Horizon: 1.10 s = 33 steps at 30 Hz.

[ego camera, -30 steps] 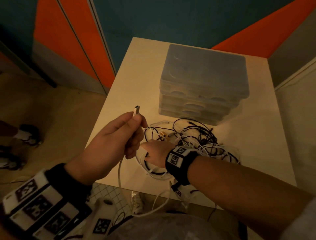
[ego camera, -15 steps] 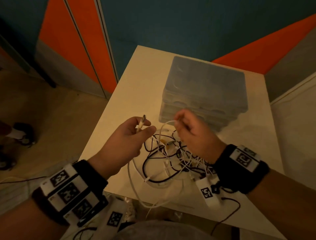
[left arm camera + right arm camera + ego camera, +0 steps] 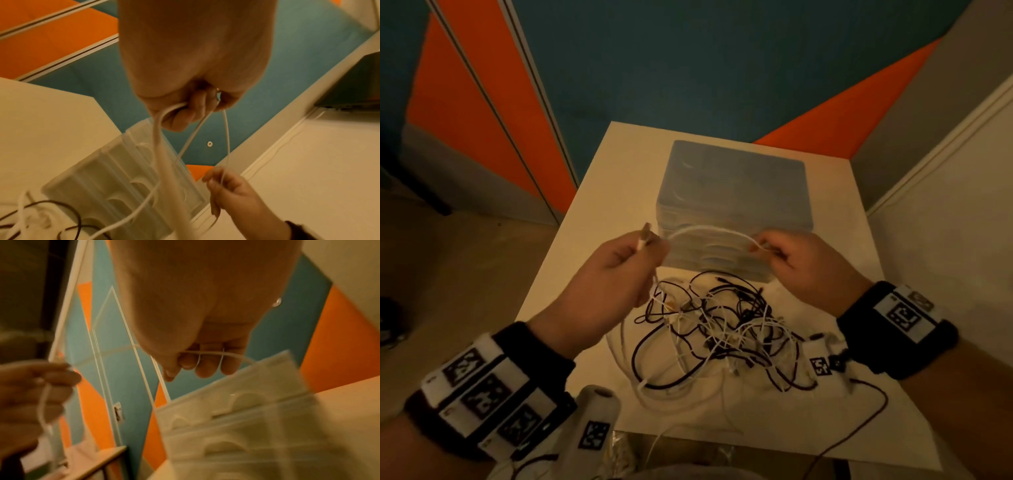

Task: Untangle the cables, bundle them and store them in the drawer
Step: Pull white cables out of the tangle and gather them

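A white cable (image 3: 709, 230) arches between my two raised hands, above a tangle of black and white cables (image 3: 719, 329) on the cream table (image 3: 599, 192). My left hand (image 3: 650, 243) pinches the cable near its plug end (image 3: 645, 229), fingers curled round it (image 3: 185, 112). A short way along, my right hand (image 3: 763, 248) pinches the same cable, which crosses its curled fingers (image 3: 205, 353). The rest of the white cable trails down from the left hand into the tangle. Behind the hands stands the translucent drawer unit (image 3: 736, 192) with all drawers closed.
A white tagged device (image 3: 820, 356) lies at the tangle's right side, a thin black lead running off the table's front edge. Another tagged white cylinder (image 3: 595, 421) sits below my left wrist. Orange and teal wall panels rise behind the table; floor lies to the left.
My right hand came up out of the tangle, took the white cable and drew it to the right. Both hands rose and moved apart, so a length of cable now spans between them.
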Motion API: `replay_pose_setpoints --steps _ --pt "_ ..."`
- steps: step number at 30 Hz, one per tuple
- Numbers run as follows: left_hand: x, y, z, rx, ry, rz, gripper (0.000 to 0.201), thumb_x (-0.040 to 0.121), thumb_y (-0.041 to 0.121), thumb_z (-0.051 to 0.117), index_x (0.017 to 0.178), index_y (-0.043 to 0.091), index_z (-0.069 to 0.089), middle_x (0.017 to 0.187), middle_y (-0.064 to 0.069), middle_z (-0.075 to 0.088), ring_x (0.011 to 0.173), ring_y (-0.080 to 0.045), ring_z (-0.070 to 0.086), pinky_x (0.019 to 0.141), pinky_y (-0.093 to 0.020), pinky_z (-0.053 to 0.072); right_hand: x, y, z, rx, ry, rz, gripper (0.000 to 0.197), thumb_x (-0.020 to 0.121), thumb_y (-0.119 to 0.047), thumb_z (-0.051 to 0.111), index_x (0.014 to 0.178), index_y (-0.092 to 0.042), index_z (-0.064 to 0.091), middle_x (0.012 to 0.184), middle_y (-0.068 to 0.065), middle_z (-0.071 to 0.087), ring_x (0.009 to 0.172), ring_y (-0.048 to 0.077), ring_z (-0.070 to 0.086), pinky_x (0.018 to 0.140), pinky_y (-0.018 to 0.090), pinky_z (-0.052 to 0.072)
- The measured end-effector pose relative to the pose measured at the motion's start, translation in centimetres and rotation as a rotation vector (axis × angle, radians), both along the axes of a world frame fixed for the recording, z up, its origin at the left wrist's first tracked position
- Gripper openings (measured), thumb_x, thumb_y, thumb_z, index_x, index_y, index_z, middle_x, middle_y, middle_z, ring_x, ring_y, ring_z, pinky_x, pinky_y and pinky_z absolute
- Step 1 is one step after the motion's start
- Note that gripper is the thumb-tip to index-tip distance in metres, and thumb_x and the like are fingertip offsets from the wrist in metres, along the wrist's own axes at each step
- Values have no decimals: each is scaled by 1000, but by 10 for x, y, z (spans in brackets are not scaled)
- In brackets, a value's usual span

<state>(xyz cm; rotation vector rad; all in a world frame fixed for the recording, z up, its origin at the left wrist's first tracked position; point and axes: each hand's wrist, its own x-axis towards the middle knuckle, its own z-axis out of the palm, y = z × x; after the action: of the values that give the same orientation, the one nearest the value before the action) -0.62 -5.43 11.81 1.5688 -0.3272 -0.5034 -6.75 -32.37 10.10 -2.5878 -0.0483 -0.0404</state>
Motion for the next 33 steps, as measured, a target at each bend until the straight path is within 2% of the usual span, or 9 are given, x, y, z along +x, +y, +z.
replay_pose_setpoints --steps 4,9,13,17,20,22,25,29,33 --pt "5 4 18 -109 45 35 37 89 28 49 52 25 45 49 6 29 45 -13 26 48 -28 29 -6 -45 -19 -137 93 -177 15 97 -17 51 102 -22 65 81 -2 62 70 17 56 60 32 40" --pt "15 7 35 -265 70 53 39 93 21 41 57 21 25 51 2 16 45 -16 15 44 -26 22 -12 -91 -36 -201 100 -348 24 99 -21 46 102 -10 66 95 12 58 83 29 56 71 32 36" --pt "14 10 25 -144 53 14 40 93 25 48 56 22 34 53 1 19 47 -16 16 47 -29 19 -20 -98 -32 -191 81 -519 40 97 -40 36 107 -16 67 101 14 63 89 34 59 79 39 47" --pt "3 13 8 101 89 -263 38 76 49 65 56 21 50 53 1 28 47 -15 22 47 -27 22 -22 -89 -12 -26 -14 -639 32 103 -34 37 99 -16 65 83 6 60 76 28 57 69 31 39" --pt "-4 10 -1 385 59 -437 36 82 60 65 87 24 69 59 5 34 52 -14 28 49 -28 25 -15 -85 -10 330 -105 -481 21 102 -20 44 98 -28 63 98 3 67 86 19 66 77 37 49" --pt "-4 5 -3 402 96 -354 33 81 59 66 99 32 68 65 1 35 56 -16 29 51 -30 26 -16 -80 -10 370 -81 -335 43 93 -4 44 118 -38 54 125 -8 59 115 15 59 99 39 46" --pt "2 -2 -3 391 116 -86 36 78 62 59 104 36 63 70 -1 43 56 -18 36 53 -31 31 -18 -60 5 398 -41 -190 61 84 -5 38 132 -41 42 136 -18 51 127 5 50 108 28 37" --pt "7 -5 -2 420 33 65 26 95 43 52 112 24 61 70 1 49 52 -15 42 58 -32 35 -14 -42 23 424 -261 -224 34 100 -22 41 132 -27 53 124 -8 64 111 4 62 98 26 48" --pt "0 -14 8 203 68 11 28 103 33 43 100 19 67 65 3 38 51 -12 37 54 -33 36 -17 -13 35 403 -230 -107 38 98 -4 40 109 -34 61 98 -9 69 84 9 69 79 27 55"
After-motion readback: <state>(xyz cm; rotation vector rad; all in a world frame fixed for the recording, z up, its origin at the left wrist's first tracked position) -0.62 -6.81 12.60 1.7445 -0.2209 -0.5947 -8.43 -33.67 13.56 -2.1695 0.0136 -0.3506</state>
